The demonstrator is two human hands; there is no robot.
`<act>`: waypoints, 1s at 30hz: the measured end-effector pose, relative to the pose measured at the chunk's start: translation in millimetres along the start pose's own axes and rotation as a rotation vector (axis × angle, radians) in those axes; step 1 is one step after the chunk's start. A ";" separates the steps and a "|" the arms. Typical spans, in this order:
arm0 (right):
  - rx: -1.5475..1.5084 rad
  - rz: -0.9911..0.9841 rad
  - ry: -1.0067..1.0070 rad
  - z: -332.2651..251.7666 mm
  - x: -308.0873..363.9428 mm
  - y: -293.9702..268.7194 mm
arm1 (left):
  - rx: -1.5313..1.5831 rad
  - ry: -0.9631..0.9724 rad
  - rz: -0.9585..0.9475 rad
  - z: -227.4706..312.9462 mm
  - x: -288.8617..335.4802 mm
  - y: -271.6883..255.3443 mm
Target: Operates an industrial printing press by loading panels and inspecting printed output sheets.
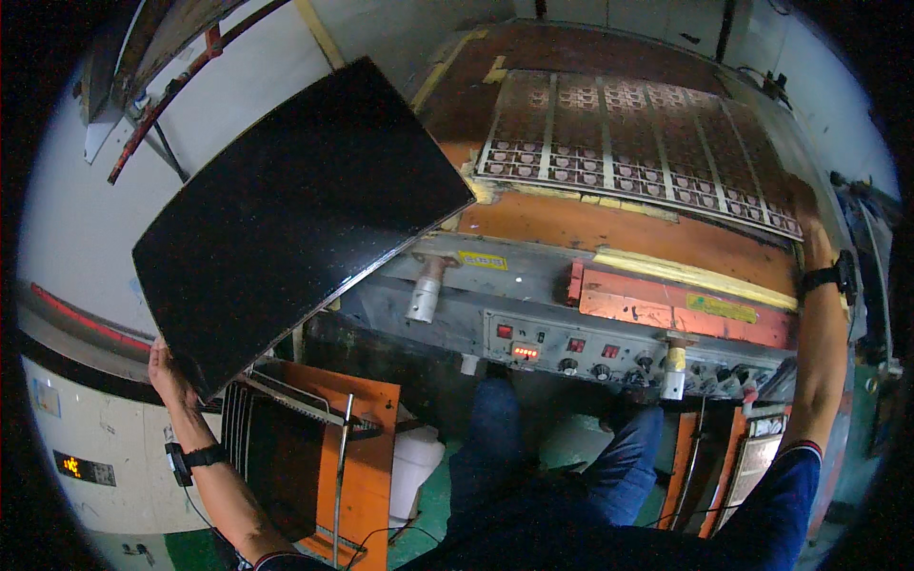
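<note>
My left hand is closed on the lower left corner of a large flat black panel. The panel is held up at a tilt, its right corner close to the machine's front left edge. On the orange-brown machine bed lies a thin patterned panel, with rows of small pale repeated shapes split by light strips. My right hand grips this panel's right edge near its front corner; the fingers are dark and partly hidden. Each wrist wears a black strapped device.
Below the bed runs a grey control panel with knobs, switches and a lit red display. Two metal posts jut from the front. Orange racks stand at both sides of my legs, the left one holding dark panels. A red bar hangs upper left.
</note>
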State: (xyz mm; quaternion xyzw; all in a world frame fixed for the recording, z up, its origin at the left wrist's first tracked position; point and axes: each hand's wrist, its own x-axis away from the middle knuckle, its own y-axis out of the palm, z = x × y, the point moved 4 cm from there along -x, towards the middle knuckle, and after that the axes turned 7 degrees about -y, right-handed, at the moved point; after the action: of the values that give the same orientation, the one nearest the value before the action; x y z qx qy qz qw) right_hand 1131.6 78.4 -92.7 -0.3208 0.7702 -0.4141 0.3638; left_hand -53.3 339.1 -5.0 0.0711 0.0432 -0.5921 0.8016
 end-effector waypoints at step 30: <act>-0.286 0.130 -0.082 -55.4 33.3 -16.0 | 0.000 -0.002 0.012 -5.2 6.9 -2.9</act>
State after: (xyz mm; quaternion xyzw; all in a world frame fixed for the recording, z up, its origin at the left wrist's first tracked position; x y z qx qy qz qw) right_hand 1071.3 67.1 -66.8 -0.3355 0.8249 -0.2626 0.3714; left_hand -54.0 332.7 -11.4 0.0706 0.0419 -0.5872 0.8052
